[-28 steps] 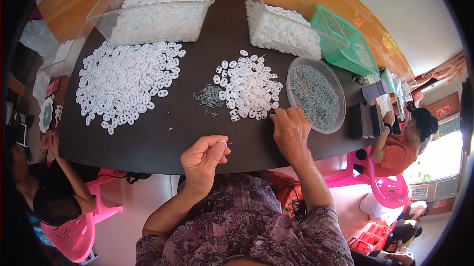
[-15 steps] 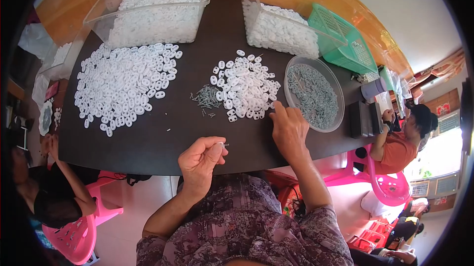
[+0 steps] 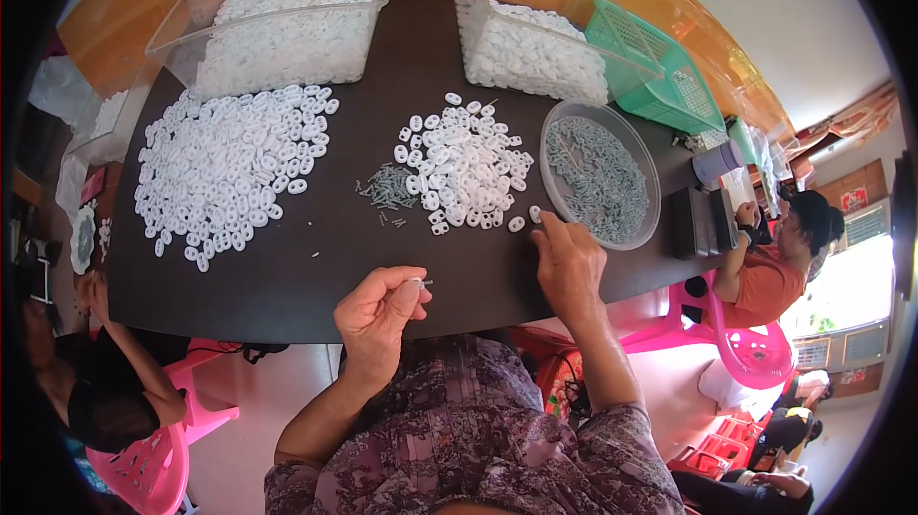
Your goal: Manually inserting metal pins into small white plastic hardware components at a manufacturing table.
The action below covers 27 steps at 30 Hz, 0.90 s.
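Held between my left hand's [image 3: 381, 309] thumb and index finger is a small white plastic piece [image 3: 418, 280], with a thin grey screw [image 3: 427, 283] sticking out toward the right. My right hand [image 3: 571, 262] rests palm down at the table's near right, its thumb and index finger a little apart. Its index fingertip touches a loose white two-hole piece [image 3: 535, 214], and a second white two-hole piece [image 3: 516, 224] lies just left of that. Beyond is a heap of the same white pieces [image 3: 469, 166], with a small pile of grey screws [image 3: 387, 187] at its left.
A larger white heap [image 3: 225, 166] spreads at left. Clear bins of white pieces [image 3: 287, 27] [image 3: 535, 51] stand at the back, beside a green basket [image 3: 660, 65]. A round tub [image 3: 653, 219] holds grey screws. A black box [image 3: 690, 223] sits at right. People sit at both sides.
My right hand has drawn back from the middle heap toward the right, and two white pieces now lie apart from it by the fingertip. My left hand keeps its pinch.
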Each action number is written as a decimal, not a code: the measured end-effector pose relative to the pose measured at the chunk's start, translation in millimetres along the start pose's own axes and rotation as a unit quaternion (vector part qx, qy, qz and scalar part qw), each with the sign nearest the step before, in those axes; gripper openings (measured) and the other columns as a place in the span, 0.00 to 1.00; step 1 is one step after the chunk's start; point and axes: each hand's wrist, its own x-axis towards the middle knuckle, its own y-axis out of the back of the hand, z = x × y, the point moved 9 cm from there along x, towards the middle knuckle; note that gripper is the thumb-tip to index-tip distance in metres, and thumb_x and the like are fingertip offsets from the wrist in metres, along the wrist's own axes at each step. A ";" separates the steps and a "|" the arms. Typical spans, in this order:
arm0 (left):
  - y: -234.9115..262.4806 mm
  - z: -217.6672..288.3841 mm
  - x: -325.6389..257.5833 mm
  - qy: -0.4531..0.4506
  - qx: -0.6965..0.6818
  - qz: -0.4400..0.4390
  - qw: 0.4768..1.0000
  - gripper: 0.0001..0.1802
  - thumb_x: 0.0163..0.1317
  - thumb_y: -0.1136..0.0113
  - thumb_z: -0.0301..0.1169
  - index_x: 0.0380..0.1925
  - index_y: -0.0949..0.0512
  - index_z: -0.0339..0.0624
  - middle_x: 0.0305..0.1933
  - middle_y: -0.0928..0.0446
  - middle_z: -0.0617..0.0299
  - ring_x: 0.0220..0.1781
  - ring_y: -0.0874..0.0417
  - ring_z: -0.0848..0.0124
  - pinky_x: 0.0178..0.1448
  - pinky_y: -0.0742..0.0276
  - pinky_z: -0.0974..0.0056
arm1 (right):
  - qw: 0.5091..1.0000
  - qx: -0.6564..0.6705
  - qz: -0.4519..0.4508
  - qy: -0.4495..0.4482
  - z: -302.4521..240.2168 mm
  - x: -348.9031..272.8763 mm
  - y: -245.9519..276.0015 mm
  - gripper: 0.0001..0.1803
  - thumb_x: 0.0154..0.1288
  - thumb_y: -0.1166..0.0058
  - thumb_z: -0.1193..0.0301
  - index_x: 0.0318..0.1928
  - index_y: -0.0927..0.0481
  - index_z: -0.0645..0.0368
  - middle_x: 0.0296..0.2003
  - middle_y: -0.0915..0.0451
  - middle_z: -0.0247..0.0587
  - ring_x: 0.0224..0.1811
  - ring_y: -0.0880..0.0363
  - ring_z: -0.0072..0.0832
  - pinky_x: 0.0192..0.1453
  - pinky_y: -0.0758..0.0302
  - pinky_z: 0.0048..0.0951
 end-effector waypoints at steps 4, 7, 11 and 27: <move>-0.7 1.1 -0.7 -0.007 -0.002 0.001 1.000 0.09 0.66 0.43 0.27 0.41 0.21 0.33 0.31 0.22 0.62 0.27 0.25 0.80 0.33 0.28 0.77 | 0.998 -0.059 -0.022 0.031 -3.3 3.6 -9.2 0.10 0.56 0.41 0.72 0.39 0.23 0.58 0.20 0.27 0.36 0.25 0.25 0.35 0.26 0.30 0.36; 0.6 1.3 -0.5 -0.005 -0.001 0.002 1.000 0.09 0.66 0.43 0.27 0.41 0.21 0.33 0.31 0.22 0.62 0.27 0.25 0.80 0.33 0.28 0.77 | 0.998 -0.031 -0.038 0.035 -5.9 0.5 -8.5 0.09 0.55 0.40 0.72 0.37 0.23 0.57 0.19 0.27 0.37 0.25 0.26 0.35 0.26 0.30 0.36; 0.9 1.1 -1.1 -0.001 0.005 0.006 1.000 0.09 0.66 0.43 0.28 0.41 0.21 0.33 0.31 0.22 0.62 0.27 0.25 0.80 0.34 0.28 0.77 | 0.997 0.074 -0.010 0.002 -1.1 -6.0 3.7 0.10 0.54 0.38 0.73 0.38 0.20 0.58 0.22 0.25 0.41 0.27 0.25 0.39 0.30 0.31 0.39; 0.1 -1.0 3.4 0.029 -0.015 -0.001 0.999 0.10 0.66 0.43 0.29 0.42 0.22 0.32 0.30 0.21 0.60 0.27 0.24 0.80 0.33 0.27 0.76 | 0.997 0.066 -0.031 0.020 -14.4 -10.2 -4.0 0.09 0.51 0.39 0.78 0.35 0.22 0.60 0.30 0.27 0.40 0.34 0.29 0.39 0.36 0.31 0.38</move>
